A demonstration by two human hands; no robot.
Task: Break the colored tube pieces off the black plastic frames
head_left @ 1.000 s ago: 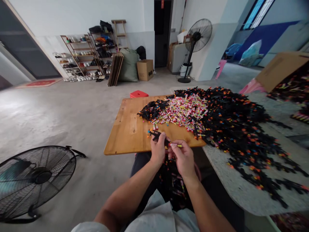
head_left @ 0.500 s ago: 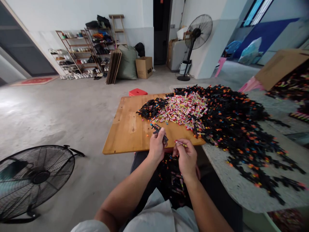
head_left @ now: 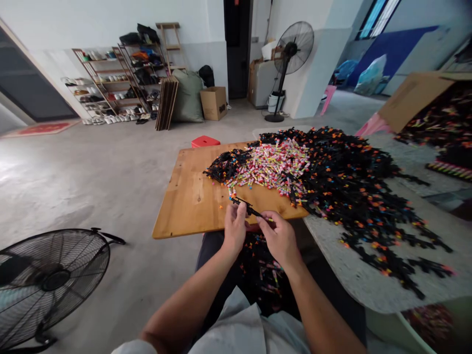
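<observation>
A black toy gun (head_left: 248,207) with an orange tip is gripped in my left hand (head_left: 234,230), over the front edge of the wooden board (head_left: 191,206). My right hand (head_left: 279,238) is closed at the toy gun's near end, its fingers pinching a small colourful tube that is mostly hidden, with only a bit of yellow showing. Beyond my hands lies a heap of small pink, white and yellow tubes (head_left: 275,164). Black toy guns with orange and blue tips (head_left: 342,167) are piled around that heap to the right.
The gun pile spreads onto a grey speckled table (head_left: 332,255) at the right. More pieces show between my legs (head_left: 261,270). A floor fan (head_left: 55,280) is at the left, a red stool (head_left: 205,141) behind the board, and a tipped cardboard box (head_left: 416,101) at far right.
My right hand has moved left to the toy gun, bringing the small tube against its near end. The gun now lies flatter between both hands. The view has shifted slightly.
</observation>
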